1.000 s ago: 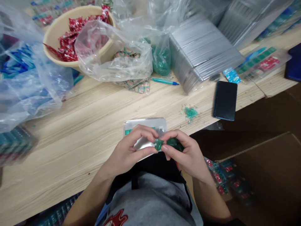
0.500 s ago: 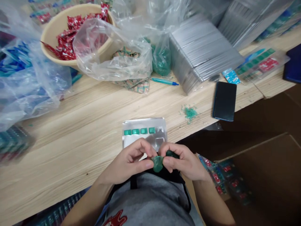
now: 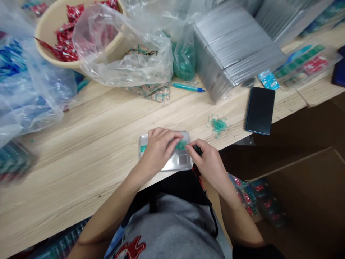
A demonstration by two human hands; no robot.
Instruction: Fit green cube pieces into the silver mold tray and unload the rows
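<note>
In the head view, one clear plastic tray lies on the surface, its green blocks too hidden to count. The left hand bends over it, grip unclear; the right hand curls around one dark green item.

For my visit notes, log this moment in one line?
left hand: over tray | right hand: at green block | phone: on table
</note>
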